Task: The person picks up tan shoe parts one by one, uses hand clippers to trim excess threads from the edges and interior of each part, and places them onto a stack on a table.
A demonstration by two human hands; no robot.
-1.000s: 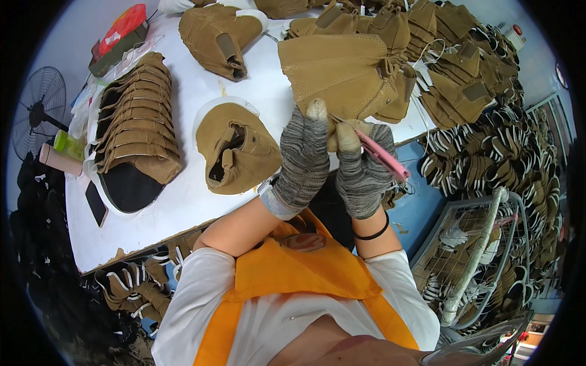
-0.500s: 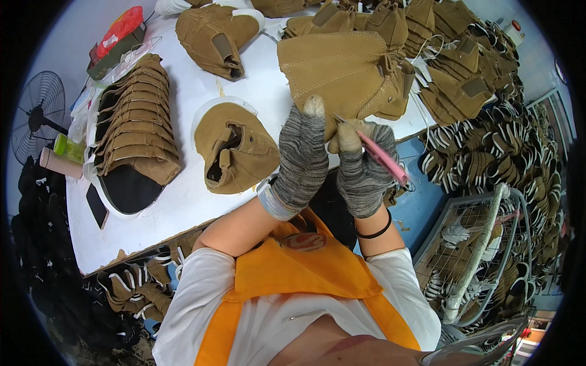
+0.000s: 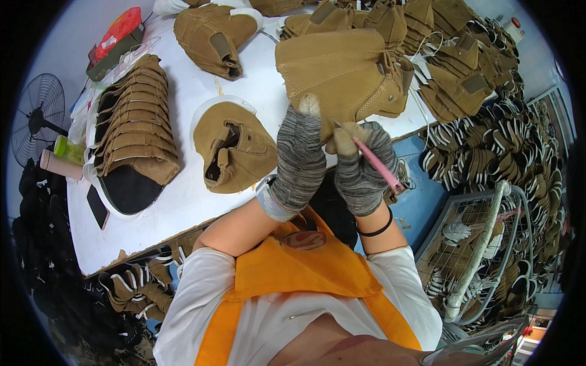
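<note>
Fan (image 3: 38, 116): dk grille, far L.
Bag (image 3: 125, 27): red, we've got it touching a dk box (image 3: 116, 59), back L.
Phone (image 3: 97, 206): blk, flat, L side.
Cart (image 3: 479, 250): wire, we spot its wht bar, R.

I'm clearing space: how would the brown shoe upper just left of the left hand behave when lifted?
The brown shoe upper probably flops, since its opening sags and folds. It looks hollow, so it is likely light for its size. Its matte surface suggests it would not slip easily.

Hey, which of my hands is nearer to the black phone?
Left. Your left hand, holding the brown shoe, is to the right of the phone; your right hand, gripping the pink tool, is farther right.
</note>
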